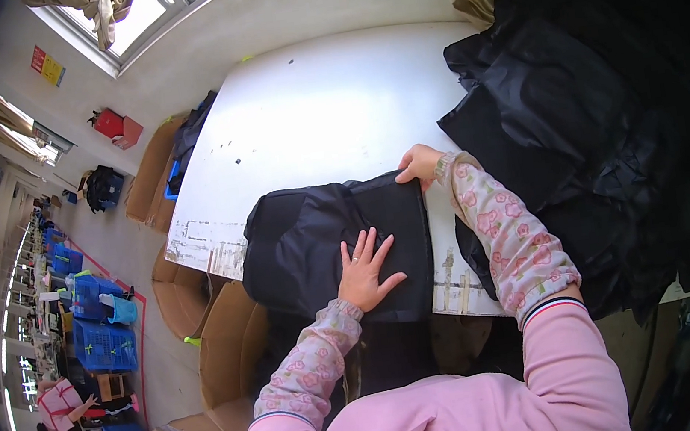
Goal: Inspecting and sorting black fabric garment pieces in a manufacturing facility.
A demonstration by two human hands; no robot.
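Note:
A black fabric piece point(314, 241), partly glossy and partly matt, lies on the white table point(330, 97) and hangs over its near edge. My left hand point(365, 272) rests on it with the fingers spread, palm down; a ring shows on one finger. At the piece's far right corner, my right hand point(420, 165) pinches the edge between thumb and fingers. Both forearms wear flowered sleeve covers. What the cloth looks like beneath my left palm is hidden.
A big heap of black fabric pieces point(557, 120) covers the table's right side. Open cardboard boxes point(231, 341) stand against the near left edge. Farther left are blue crates point(105, 344), a red floor line and a person point(60, 404) in pink. A window and curtains border the far wall.

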